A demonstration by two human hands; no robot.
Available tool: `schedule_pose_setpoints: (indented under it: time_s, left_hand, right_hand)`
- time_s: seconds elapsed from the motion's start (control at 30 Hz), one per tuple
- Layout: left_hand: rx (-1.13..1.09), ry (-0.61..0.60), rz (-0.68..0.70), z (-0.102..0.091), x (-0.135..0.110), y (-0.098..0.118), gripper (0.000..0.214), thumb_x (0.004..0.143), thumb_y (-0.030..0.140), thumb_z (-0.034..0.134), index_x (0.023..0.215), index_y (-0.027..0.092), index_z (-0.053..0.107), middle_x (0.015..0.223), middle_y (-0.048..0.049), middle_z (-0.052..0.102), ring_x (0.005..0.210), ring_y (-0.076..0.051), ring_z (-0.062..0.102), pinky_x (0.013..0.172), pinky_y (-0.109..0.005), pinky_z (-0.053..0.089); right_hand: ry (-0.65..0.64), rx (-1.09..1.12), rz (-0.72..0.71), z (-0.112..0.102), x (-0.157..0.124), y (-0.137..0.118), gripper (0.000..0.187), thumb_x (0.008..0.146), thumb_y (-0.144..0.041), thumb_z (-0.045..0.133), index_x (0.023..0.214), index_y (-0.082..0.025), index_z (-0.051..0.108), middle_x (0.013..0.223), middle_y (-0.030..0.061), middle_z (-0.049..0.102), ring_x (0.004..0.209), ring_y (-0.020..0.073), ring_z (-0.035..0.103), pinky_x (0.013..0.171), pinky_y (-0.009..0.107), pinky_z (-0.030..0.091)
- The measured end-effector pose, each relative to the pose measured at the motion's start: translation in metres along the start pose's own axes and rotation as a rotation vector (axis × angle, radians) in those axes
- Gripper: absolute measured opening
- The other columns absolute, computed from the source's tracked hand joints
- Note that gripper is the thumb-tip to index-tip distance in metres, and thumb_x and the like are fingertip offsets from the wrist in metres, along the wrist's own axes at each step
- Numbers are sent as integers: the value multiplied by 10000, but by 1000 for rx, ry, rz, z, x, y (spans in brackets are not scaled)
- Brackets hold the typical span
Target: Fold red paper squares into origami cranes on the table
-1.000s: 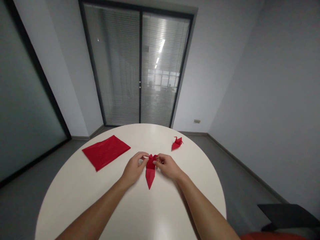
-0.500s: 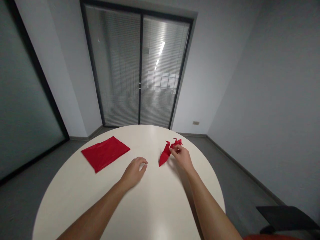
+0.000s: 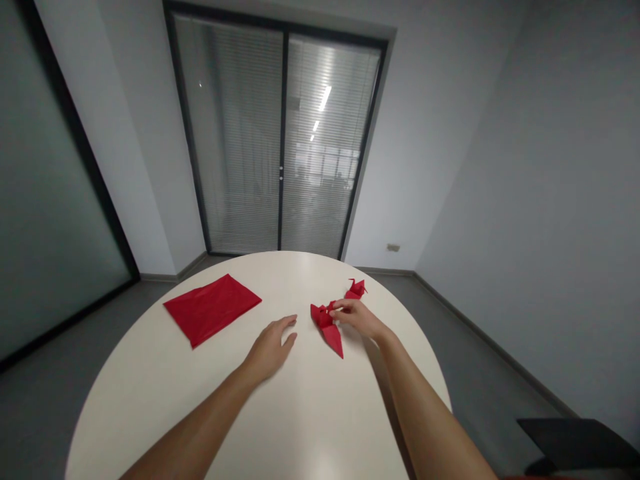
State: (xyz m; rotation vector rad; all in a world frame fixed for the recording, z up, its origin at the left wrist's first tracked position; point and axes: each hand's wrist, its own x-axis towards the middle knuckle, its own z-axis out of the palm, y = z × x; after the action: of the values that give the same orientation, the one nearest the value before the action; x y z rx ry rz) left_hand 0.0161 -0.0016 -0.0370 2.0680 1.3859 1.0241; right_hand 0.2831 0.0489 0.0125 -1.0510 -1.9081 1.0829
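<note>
A person's right hand [image 3: 361, 320] pinches a folded red paper figure [image 3: 330, 335] between thumb and fingers just right of centre in the frame, above a round white table [image 3: 290, 427]. The fingertips close on the figure's right side; one pointed end reaches down toward the lower right, another juts to the upper left. Whether the figure touches the tabletop cannot be told. The left hand [image 3: 270, 350], a little left of centre in the frame, grips nothing, its thumb and fingers parted and curved toward the figure, which lies well within the gap between the two hands but apart from the left one.

Just beyond the right hand, toward the table's far right edge, sits a small red paper crane [image 3: 356, 289], its lower part partly hidden by the hand. Flat red paper [image 3: 213, 310] lies at the left of the tabletop, set at a slant, apart from the left hand. Dark-framed glass doors [image 3: 240, 160] with blinds fill the upper middle of the frame, a frosted glass panel [image 3: 45, 200] stands at far left, and part of a black chair [image 3: 580, 443] shows at lower right.
</note>
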Motion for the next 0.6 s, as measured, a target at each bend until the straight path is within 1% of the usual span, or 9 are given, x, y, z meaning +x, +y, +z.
schedule_pose_setpoints:
  time_s: [0.07, 0.17, 0.23, 0.3, 0.37, 0.43, 0.47, 0.53, 0.6]
  left_hand:
    - [5, -21, 16, 0, 0, 2, 458, 923, 282, 520, 1367, 173, 551, 1364, -114, 620, 1271, -243, 569, 1119, -428, 413]
    - [23, -32, 89, 0, 1, 3, 483, 923, 253, 517, 1400, 176, 529, 1450, -110, 547, 1351, -237, 493, 1164, -438, 366]
    - [29, -39, 137, 0, 2, 3, 489, 920, 229, 518, 1408, 196, 526, 1486, -99, 511, 1384, -233, 453, 1181, -447, 345]
    - [30, -47, 172, 0, 3, 2, 485, 920, 216, 520, 1405, 220, 532, 1491, -88, 506, 1388, -231, 446, 1184, -456, 344]
    - [29, -53, 196, 1, 4, 0, 474, 923, 213, 520, 1396, 234, 542, 1477, -82, 522, 1378, -232, 458, 1179, -463, 353]
    - [35, -65, 209, 2, 5, -2, 470, 927, 208, 514, 1395, 238, 546, 1470, -79, 531, 1375, -232, 463, 1179, -463, 355]
    - [42, -75, 213, 2, 5, -2, 470, 930, 207, 509, 1398, 238, 544, 1469, -78, 533, 1376, -232, 464, 1180, -462, 355]
    - [67, -102, 217, 3, 5, -3, 468, 943, 211, 489, 1407, 235, 539, 1475, -78, 529, 1380, -232, 462, 1182, -460, 352]
    - [105, -139, 224, 3, 4, -2, 468, 961, 232, 468, 1426, 233, 522, 1492, -80, 512, 1396, -236, 445, 1187, -467, 340]
  right_hand:
    - [-49, 36, 2, 3, 1, 1, 330, 831, -479, 681, 878, -155, 719, 850, 52, 691, 774, 184, 605, 746, 305, 460]
    - [-108, 23, 5, 11, 3, 1, 296, 850, -444, 660, 909, -160, 720, 901, 56, 706, 848, 198, 624, 813, 321, 469]
    - [-77, -8, 26, 16, 4, 1, 292, 843, -405, 665, 1001, -165, 711, 987, 68, 711, 900, 208, 635, 845, 333, 479]
    - [0, -47, 59, 19, 3, 0, 346, 826, -353, 675, 1120, -171, 672, 1111, 89, 694, 938, 209, 643, 864, 341, 489]
    - [36, -96, 92, 19, 0, -1, 395, 811, -328, 689, 1172, -177, 634, 1169, 99, 671, 954, 205, 645, 872, 338, 493]
    - [30, -144, 134, 17, -6, -3, 443, 789, -352, 723, 1181, -183, 604, 1129, 90, 671, 936, 198, 641, 848, 326, 496]
    - [24, -176, 162, 16, -9, -4, 479, 763, -385, 755, 1166, -185, 593, 1082, 80, 673, 897, 194, 638, 811, 318, 498]
    - [-17, -255, 198, 16, -16, -7, 534, 703, -447, 807, 1113, -187, 584, 1015, 60, 672, 841, 186, 623, 747, 298, 485]
    - [-55, -337, 220, 18, -22, -10, 608, 638, -472, 851, 1099, -192, 570, 963, 43, 674, 800, 183, 612, 703, 282, 460]
